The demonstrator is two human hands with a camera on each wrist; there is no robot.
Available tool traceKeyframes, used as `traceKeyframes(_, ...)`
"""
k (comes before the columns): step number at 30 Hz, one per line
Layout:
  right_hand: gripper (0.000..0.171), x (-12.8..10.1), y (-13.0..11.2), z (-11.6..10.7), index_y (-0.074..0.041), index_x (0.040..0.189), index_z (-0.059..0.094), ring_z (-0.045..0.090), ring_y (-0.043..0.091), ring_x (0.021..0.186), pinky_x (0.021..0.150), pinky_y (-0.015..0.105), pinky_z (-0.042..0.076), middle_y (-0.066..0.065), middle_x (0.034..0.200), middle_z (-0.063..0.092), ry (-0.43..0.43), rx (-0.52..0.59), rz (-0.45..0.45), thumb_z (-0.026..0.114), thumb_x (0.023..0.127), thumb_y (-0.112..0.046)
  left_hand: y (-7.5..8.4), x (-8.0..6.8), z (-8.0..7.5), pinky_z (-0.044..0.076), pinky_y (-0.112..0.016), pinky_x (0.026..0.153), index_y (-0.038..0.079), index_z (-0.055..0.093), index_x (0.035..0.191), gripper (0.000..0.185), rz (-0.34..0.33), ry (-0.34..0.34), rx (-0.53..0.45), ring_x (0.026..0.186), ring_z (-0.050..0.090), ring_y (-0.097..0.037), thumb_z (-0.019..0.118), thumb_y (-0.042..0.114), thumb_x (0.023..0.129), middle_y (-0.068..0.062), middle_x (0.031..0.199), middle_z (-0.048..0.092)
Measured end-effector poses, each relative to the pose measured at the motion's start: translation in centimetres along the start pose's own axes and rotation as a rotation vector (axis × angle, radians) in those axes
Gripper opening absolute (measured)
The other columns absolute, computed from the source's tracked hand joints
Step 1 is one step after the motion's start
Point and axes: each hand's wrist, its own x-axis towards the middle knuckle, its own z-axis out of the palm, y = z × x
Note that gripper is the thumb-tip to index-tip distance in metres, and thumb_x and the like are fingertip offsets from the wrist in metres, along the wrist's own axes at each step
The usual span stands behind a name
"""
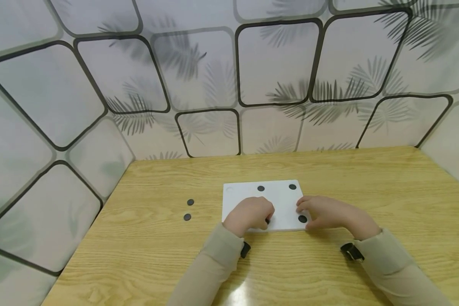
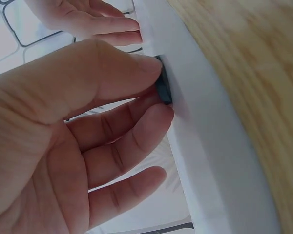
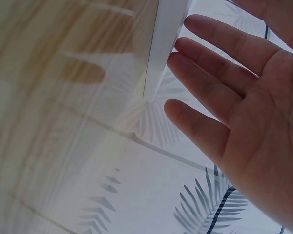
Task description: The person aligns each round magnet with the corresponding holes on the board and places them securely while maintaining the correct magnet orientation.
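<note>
Black disc [image 2: 163, 87] pinched by left hand [image 1: 250, 213] thumb and forefinger, on near edge of white board [image 1: 279, 199] on table [image 1: 367, 178]. Right hand [image 1: 323, 211] fingers straight, loosely spread, steadying board's right edge. Risk: disc slips from fingertips, or board shifts if right hand eases.
</note>
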Motion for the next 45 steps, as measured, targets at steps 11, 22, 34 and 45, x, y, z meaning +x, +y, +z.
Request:
traceKeyframes(11,0.037,0.08,-0.02,-0.11,0.003,0.101,0.061,0.052,0.031,0.1,0.085,0.044,0.04,0.015,0.11,0.053,0.009,-0.012,-0.02,0.071,0.069,-0.012,0.1,-0.2,-0.23,0.033,-0.02,0.05,0.015,0.055,0.061,0.021,0.019,0.045,0.017,0.053,0.039,-0.008,0.065,0.014,0.079,0.006,0.061,0.049)
traceKeyframes(22,0.037,0.13,0.09,0.05,0.003,0.102,0.061,0.051,0.031,0.1,0.085,0.045,0.039,0.014,0.111,0.052,0.006,-0.008,-0.003,0.071,0.069,-0.012,0.01,0.03,0.09,0.027,-0.02,0.047,0.015,0.048,0.055,0.03,0.03,0.07,0.024,0.051,0.031,-0.009,0.061,0.01,0.082,0.005,0.055,0.039)
traceKeyframes(34,0.037,0.06,-0.11,0.02,0.002,0.102,0.061,0.051,0.031,0.1,0.085,0.045,0.039,0.014,0.11,0.053,0.005,-0.003,0.001,0.071,0.069,-0.012,-0.13,-0.03,0.15,0.032,-0.018,0.05,0.015,0.053,0.061,0.023,0.052,0.094,0.013,0.054,0.038,-0.008,0.066,0.012,0.079,0.006,0.061,0.048)
traceKeyframes(45,0.037,0.06,-0.17,0.01,0.002,0.102,0.061,0.052,0.03,0.1,0.084,0.044,0.04,0.013,0.11,0.053,0.005,-0.001,0.013,0.071,0.069,-0.011,-0.09,-0.1,0.17,0.034,-0.018,0.053,0.015,0.053,0.063,0.021,0.046,0.095,0.012,0.057,0.041,-0.008,0.068,0.012,0.077,0.007,0.063,0.049)
